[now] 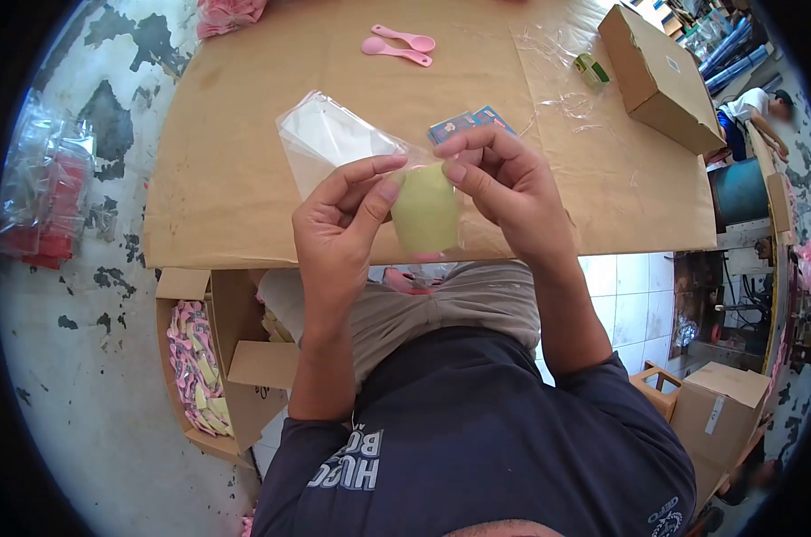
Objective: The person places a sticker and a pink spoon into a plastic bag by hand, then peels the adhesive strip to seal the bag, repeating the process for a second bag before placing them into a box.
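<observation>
Between both hands, near the table's front edge, hangs a small clear plastic bag with a yellow-green card [425, 210] in it. A bit of pink shows at the bag's bottom edge. My left hand [344, 208] pinches the bag's upper left side between thumb and fingers. On the other side, my right hand [511, 192] grips the upper right corner with thumb and forefinger. Clear plastic bags [329, 134] lie fanned out on the table behind my left hand. Just beyond my right hand are blue printed cards [472, 123], partly covered by its fingers.
Two pink spoons [401, 45] rest farther back on the paper-covered table [244, 179]. A small green-and-yellow item [591, 70] and a cardboard box [665, 80] sit at right. An open carton [195, 367] below left holds pink-and-yellow packets. Another person [752, 109] is at far right.
</observation>
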Motion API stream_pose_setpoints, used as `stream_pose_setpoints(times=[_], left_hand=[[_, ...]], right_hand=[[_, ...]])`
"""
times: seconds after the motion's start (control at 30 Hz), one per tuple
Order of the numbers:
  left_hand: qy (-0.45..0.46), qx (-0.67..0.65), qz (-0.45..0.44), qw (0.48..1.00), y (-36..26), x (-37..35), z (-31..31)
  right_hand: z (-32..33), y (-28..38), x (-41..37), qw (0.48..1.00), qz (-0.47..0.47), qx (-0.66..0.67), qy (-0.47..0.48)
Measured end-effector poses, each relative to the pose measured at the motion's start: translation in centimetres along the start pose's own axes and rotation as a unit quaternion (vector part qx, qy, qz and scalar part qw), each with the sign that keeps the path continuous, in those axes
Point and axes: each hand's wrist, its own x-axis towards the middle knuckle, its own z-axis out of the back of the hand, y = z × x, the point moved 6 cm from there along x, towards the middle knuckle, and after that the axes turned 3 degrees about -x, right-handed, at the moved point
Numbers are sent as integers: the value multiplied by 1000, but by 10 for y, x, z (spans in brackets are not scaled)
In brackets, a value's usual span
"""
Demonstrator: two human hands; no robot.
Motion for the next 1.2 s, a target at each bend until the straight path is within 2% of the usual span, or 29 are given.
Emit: stream_pose_setpoints(times=[0.03, 0.1, 0.17, 0.23, 0.3, 0.33, 0.4, 0.43, 0.53, 0.6, 0.67, 0.7, 0.77, 0.83, 0.9, 0.97, 1.0, 1.03, 1.07, 1.13, 1.2], left_hand=[[3, -3, -11, 1000, -2, 2, 0], [0, 3, -26, 1000, -2, 3, 0], [-2, 9, -30, 1000, 3, 0, 4], [25, 21, -76, 997, 0, 1, 8], [25, 21, -94, 995, -5, 2, 6], [23, 22, -107, 994, -8, 2, 6], [29, 13, -110, 993, -9, 4, 8], [36, 3, -112, 993, -9, 3, 9], [52, -73, -92, 992, -10, 4, 12], [31, -26, -89, 995, -6, 3, 14], [7, 21, -75, 997, -2, -1, 12], [-10, -18, -61, 998, -6, -1, 3], [-26, -57, -47, 997, -6, -1, 3], [36, -27, 22, 999, 0, -6, 2], [46, -2, 35, 998, 2, -13, 10], [61, 91, -59, 992, -7, -18, 23], [59, 92, -59, 992, -10, -16, 32], [7, 177, -147, 973, -25, -14, 47], [-44, 259, -234, 936, -40, -16, 59], [-148, 355, -210, 899, -62, -15, 85], [-173, 370, -218, 886, -70, -12, 109]], right_hand=[[-2, -1, 1, 1000, 3, -1, 2], [-3, -5, -1, 996, 27, 60, -53], [0, -10, -2, 997, 4, 63, -51], [2, -16, -3, 997, -14, 63, -50], [0, -13, 2, 997, 64, 25, -21], [0, -12, 4, 997, 66, 24, -20], [-4, 1, 4, 991, 134, 7, -11], [-3, 4, 3, 991, 129, 8, -12], [-4, 11, 4, 994, 107, -22, 14], [-8, 13, 4, 988, 136, -79, 9], [-10, 6, 3, 992, 101, -78, 10], [-10, 1, 2, 994, 69, -78, 9], [-15, 0, 3, 995, 91, -38, -3], [-19, 2, 3, 989, 140, 42, -26], [-22, 1, 0, 990, 137, 28, -14], [-21, 3, 0, 990, 137, 13, -2], [-19, 3, 1, 981, 130, -142, -15], [-19, 3, 2, 948, 120, -293, -29], [-20, 2, 5, 948, 121, -293, -30], [-24, -3, 10, 907, 143, -393, -47], [-32, -13, 12, 894, 177, -409, -49]])
